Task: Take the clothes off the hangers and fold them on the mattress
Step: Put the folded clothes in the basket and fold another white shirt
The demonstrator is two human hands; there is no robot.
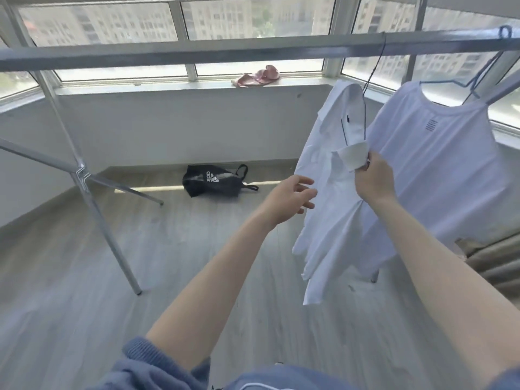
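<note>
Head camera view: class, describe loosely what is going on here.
A person stands at a drying rail. The right hand pinches the collar of a white polo shirt hanging there, while the left hand reaches open toward it. A white T-shirt hangs beside it. Neither is off the rail yet.

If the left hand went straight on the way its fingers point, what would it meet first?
Most likely the white collared shirt on the dark wire hanger; the left hand, fingers open, points at its front, seemingly close, though depth is unclear.
</note>
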